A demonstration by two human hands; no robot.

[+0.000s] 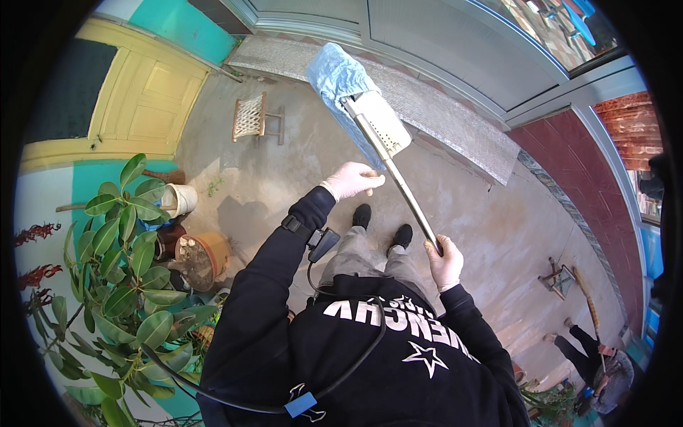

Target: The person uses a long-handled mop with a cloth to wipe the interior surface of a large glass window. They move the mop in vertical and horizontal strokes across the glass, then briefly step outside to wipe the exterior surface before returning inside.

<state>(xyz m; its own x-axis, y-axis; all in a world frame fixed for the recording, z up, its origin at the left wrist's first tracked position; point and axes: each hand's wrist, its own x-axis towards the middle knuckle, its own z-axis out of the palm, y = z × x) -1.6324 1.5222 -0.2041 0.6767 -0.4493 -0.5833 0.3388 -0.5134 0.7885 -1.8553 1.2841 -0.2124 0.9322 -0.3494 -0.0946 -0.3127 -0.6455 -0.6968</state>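
My right hand (447,261), in a thin pale glove, grips the lower end of a metal mop pole (408,197). The pole runs up and left to a flat mop head with a white perforated plate (385,120). A light blue cloth cover (336,74) wraps the far end of the head and hangs along its left side. My left hand (356,180), gloved too, is beside the cloth's lower tip with fingers bent; whether it touches the cloth is hard to tell.
A stone step (453,128) runs below the window frames. A folding stool (249,117) stands near the yellow door (155,91). Potted plants (128,267) and an orange pot (208,256) are at left. Another stool (557,278) and a person holding a long pole (613,373) are at lower right.
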